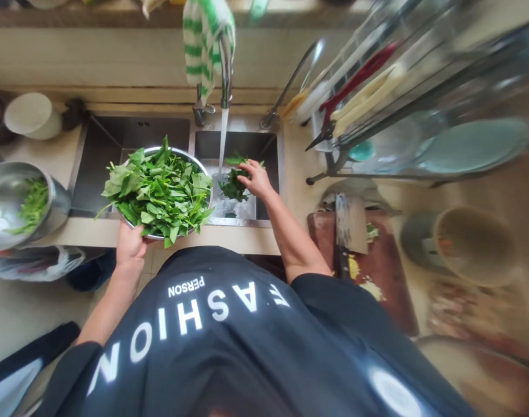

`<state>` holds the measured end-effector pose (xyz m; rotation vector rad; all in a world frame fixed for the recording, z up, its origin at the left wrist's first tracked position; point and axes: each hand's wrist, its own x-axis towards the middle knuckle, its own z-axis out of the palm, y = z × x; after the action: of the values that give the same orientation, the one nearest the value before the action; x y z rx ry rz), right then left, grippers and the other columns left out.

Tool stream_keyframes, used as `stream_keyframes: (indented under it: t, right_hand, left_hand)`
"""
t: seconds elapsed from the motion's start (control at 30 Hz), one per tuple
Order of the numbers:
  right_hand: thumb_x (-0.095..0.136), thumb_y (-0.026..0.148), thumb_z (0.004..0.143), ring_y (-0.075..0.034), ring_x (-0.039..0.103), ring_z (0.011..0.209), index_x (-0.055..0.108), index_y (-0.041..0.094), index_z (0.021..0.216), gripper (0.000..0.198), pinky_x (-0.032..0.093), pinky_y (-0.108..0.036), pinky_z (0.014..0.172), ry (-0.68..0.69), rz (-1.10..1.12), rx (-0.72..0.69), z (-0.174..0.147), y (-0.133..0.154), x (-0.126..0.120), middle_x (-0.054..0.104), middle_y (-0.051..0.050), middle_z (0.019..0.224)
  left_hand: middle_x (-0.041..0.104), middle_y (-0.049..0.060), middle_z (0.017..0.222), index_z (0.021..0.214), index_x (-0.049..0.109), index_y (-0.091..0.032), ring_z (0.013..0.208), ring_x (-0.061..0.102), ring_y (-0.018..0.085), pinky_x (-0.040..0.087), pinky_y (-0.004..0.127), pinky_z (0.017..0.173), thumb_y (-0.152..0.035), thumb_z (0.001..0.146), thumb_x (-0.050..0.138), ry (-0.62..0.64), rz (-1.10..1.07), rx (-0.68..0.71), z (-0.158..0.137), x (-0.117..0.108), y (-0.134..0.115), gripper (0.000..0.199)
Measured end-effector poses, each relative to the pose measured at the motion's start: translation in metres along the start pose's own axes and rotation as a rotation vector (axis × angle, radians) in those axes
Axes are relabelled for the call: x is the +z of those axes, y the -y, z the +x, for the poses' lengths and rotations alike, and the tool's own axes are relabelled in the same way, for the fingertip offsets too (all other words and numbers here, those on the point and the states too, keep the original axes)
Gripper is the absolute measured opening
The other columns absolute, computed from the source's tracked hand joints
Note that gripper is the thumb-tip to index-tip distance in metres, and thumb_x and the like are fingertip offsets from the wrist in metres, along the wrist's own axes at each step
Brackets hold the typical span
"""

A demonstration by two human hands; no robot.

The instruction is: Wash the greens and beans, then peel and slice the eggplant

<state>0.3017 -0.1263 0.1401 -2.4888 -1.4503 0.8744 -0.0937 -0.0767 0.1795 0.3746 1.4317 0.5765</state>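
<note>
My left hand (132, 246) grips the near rim of a round metal bowl (209, 200), which is heaped with leafy greens (160, 191). The bowl is over the left sink basin (134, 130) and its front edge. In the right basin (268, 150), my right hand (256, 178) is closed on a small bunch of dark wet greens (235, 184). Water (223, 136) runs from the faucet (226, 69) just left of that bunch. The right fingertips are partly hidden among the leaves.
A metal pot (58, 202) with some greens stands at the left, near a white bowl (33, 116). On the right, a cleaver (351, 223) lies on a brown cutting board (390, 284) with chopped bits. A dish rack (377, 133) stands behind the board. A striped cloth (199, 46) hangs at the faucet.
</note>
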Motion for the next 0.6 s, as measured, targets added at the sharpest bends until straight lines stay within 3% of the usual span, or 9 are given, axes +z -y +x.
stream_keyframes:
  t: [0.1,0.23,0.33,0.4,0.47,0.53,0.6]
  right_hand:
    - [0.067,0.026,0.084,-0.031,0.044,0.147,0.058,0.013,0.144,0.063,0.036,-0.047,0.121,0.163,-0.089,0.045,-0.001,0.003,0.004,0.046,-0.019,0.158]
    - [0.065,0.024,0.088,-0.033,0.057,0.135,0.055,0.016,0.149,0.063,0.045,-0.046,0.114,0.313,-0.263,0.097,-0.002,0.011,-0.008,0.053,-0.019,0.151]
    - [0.064,0.029,0.090,-0.035,0.064,0.122,0.058,0.024,0.146,0.057,0.052,-0.048,0.104,0.250,-0.371,0.132,-0.003,0.029,-0.023,0.062,-0.015,0.139]
    - [0.064,0.038,0.092,-0.035,0.063,0.123,0.052,0.027,0.151,0.062,0.053,-0.049,0.102,0.080,-0.280,0.021,-0.002,0.053,-0.032,0.061,-0.014,0.140]
    - [0.071,0.051,0.086,-0.036,0.055,0.133,0.038,0.028,0.159,0.084,0.053,-0.050,0.105,0.000,-0.095,-0.217,-0.002,0.090,-0.038,0.051,-0.013,0.152]
    - [0.083,0.057,0.073,-0.040,0.039,0.147,0.028,0.031,0.164,0.109,0.047,-0.055,0.112,0.057,0.021,-0.461,-0.005,0.133,-0.038,0.033,-0.012,0.165]
    - [0.089,0.055,0.066,-0.044,0.019,0.156,0.022,0.033,0.165,0.122,0.038,-0.063,0.117,0.183,0.025,-0.615,-0.010,0.174,-0.030,0.016,-0.011,0.172]
  left_hand:
    - [0.071,0.002,0.104,0.107,0.063,-0.025,0.085,0.071,0.020,0.065,0.032,0.068,-0.018,0.054,0.080,0.006,-0.011,-0.020,0.000,0.001,0.001,0.056]
    - [0.071,0.002,0.102,0.108,0.061,-0.025,0.090,0.071,0.023,0.066,0.035,0.071,-0.017,0.053,0.080,0.011,-0.040,-0.025,0.001,0.002,0.005,0.059]
    - [0.072,0.002,0.102,0.107,0.061,-0.024,0.096,0.072,0.024,0.065,0.037,0.078,-0.017,0.055,0.080,0.002,-0.047,0.005,0.002,0.005,0.010,0.057]
    - [0.073,0.003,0.101,0.108,0.061,-0.023,0.095,0.072,0.024,0.065,0.037,0.079,-0.017,0.055,0.080,0.007,-0.044,0.016,0.001,0.008,0.015,0.056]
    - [0.073,0.004,0.102,0.110,0.062,-0.021,0.093,0.072,0.024,0.065,0.038,0.078,-0.019,0.056,0.080,0.035,-0.033,0.022,0.002,0.012,0.019,0.057]
    - [0.073,0.005,0.105,0.113,0.062,-0.020,0.095,0.072,0.023,0.064,0.037,0.080,-0.020,0.057,0.081,0.058,-0.026,0.050,0.002,0.017,0.024,0.059]
    - [0.073,0.007,0.113,0.117,0.061,-0.020,0.103,0.071,0.025,0.064,0.036,0.084,-0.020,0.058,0.081,0.072,-0.029,0.097,0.000,0.022,0.026,0.063]
